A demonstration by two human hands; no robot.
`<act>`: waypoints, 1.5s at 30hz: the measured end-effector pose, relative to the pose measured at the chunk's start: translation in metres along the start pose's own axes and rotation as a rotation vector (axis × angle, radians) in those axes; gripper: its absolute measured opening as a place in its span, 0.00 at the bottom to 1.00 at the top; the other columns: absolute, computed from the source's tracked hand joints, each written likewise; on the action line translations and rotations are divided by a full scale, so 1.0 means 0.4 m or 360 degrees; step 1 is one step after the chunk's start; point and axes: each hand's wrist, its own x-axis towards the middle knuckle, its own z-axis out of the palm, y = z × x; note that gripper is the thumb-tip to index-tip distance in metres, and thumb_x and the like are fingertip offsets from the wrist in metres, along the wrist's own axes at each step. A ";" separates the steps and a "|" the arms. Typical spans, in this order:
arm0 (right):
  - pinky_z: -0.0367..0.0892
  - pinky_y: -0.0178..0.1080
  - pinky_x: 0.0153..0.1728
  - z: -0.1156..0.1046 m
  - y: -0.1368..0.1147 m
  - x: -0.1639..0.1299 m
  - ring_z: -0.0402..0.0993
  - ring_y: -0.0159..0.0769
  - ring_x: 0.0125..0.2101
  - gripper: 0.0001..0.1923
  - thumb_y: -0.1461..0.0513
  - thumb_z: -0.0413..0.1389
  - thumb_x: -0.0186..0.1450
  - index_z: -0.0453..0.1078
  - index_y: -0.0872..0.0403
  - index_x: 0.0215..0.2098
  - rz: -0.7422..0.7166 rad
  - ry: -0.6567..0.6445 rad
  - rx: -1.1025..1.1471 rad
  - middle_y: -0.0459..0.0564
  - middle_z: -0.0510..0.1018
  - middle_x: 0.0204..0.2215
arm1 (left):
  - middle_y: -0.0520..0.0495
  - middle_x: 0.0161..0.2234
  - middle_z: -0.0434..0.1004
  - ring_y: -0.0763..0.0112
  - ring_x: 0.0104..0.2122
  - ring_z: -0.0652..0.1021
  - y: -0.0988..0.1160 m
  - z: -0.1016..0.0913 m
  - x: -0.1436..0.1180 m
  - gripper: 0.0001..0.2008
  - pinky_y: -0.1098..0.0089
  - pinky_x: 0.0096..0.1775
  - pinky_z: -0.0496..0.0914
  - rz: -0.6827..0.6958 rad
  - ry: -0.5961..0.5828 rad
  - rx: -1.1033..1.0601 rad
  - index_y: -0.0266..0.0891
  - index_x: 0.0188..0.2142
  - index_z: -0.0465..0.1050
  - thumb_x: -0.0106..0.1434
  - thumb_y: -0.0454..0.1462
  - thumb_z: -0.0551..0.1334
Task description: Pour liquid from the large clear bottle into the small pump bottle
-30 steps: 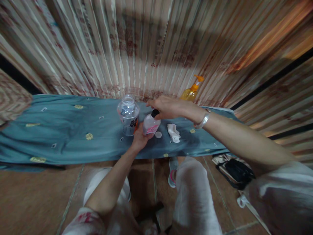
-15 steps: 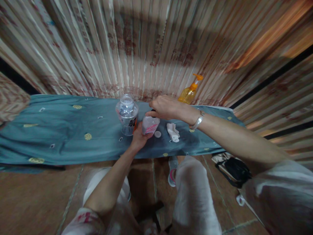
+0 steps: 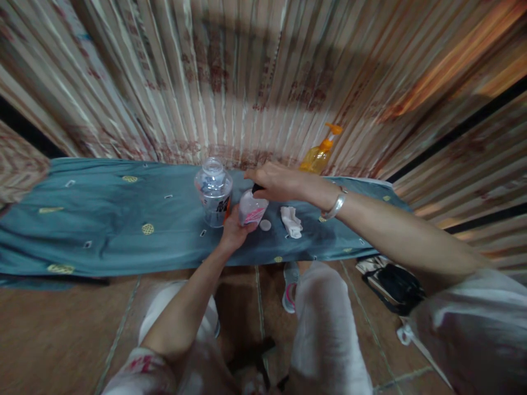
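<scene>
Before me a long worktop is draped in a blue-grey cloth dotted with small yellow rounds. A crumpled white tissue lies on it, with a small round white cap just beside. A clear plastic jar with a domed lid stands upright near the middle. Farther back, an orange pump bottle stands against the striped beige curtain. Below the worktop edge I see a brown tiled floor, one grey-and-pink shoe, and a black bag lying to my right.
</scene>
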 end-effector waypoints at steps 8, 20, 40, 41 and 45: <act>0.68 0.40 0.47 0.003 -0.003 -0.002 0.77 0.46 0.51 0.18 0.60 0.59 0.68 0.70 0.60 0.55 -0.0022 0.0018 0.0013 0.59 0.81 0.49 | 0.50 0.38 0.78 0.62 0.37 0.79 0.001 -0.001 0.000 0.29 0.61 0.43 0.74 0.0006 0.0002 -0.0002 0.40 0.47 0.69 0.45 0.32 0.73; 0.68 0.44 0.45 0.011 -0.011 -0.005 0.78 0.51 0.49 0.21 0.58 0.56 0.71 0.68 0.65 0.56 0.0064 0.0132 0.0022 0.68 0.80 0.47 | 0.51 0.38 0.79 0.62 0.38 0.79 0.006 -0.002 -0.002 0.30 0.61 0.44 0.74 0.0023 0.0002 -0.0010 0.40 0.47 0.68 0.45 0.32 0.73; 0.66 0.40 0.42 0.028 -0.019 0.001 0.78 0.49 0.47 0.16 0.61 0.55 0.70 0.70 0.63 0.52 0.0042 0.0130 -0.0047 0.62 0.82 0.42 | 0.49 0.39 0.79 0.62 0.38 0.79 0.004 0.000 -0.001 0.31 0.60 0.44 0.74 -0.0018 0.0009 -0.0021 0.41 0.49 0.67 0.44 0.32 0.73; 0.66 0.40 0.42 0.032 -0.018 0.003 0.78 0.49 0.47 0.16 0.62 0.55 0.69 0.70 0.63 0.52 0.0049 0.0149 -0.0031 0.62 0.82 0.42 | 0.49 0.39 0.79 0.62 0.38 0.79 0.003 0.000 -0.001 0.31 0.60 0.44 0.74 -0.0022 0.0011 -0.0016 0.41 0.48 0.67 0.44 0.32 0.73; 0.68 0.42 0.45 0.057 -0.008 0.005 0.78 0.48 0.48 0.21 0.61 0.57 0.68 0.67 0.63 0.57 0.0089 0.0293 0.0203 0.63 0.82 0.44 | 0.50 0.37 0.78 0.62 0.37 0.79 -0.002 -0.001 0.000 0.30 0.61 0.43 0.74 -0.0037 0.0020 0.0001 0.40 0.48 0.67 0.45 0.34 0.73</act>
